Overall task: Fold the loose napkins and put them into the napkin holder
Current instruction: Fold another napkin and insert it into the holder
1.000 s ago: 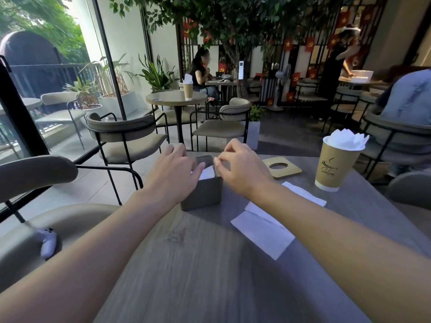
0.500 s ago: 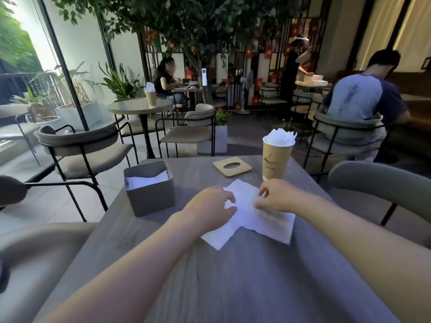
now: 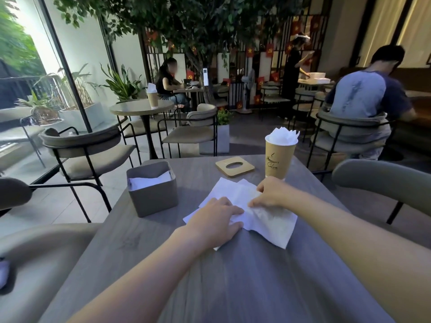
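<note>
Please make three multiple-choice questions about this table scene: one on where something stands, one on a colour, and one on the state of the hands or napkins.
1. Where is the napkin holder relative to the loose napkins?
A. To their left
B. To their right
C. On top of them

2. What colour is the napkin holder?
A. Red
B. Grey
C. Yellow

3. What are the hands doing?
A. Lifting the paper cup
B. Hanging off the table
C. Pressing on the loose napkins

Answers:
1 A, it stands left of the sheets.
2 B, its walls are grey.
3 C, the left hand and right hand both rest on the white sheets lying on the table.
</note>
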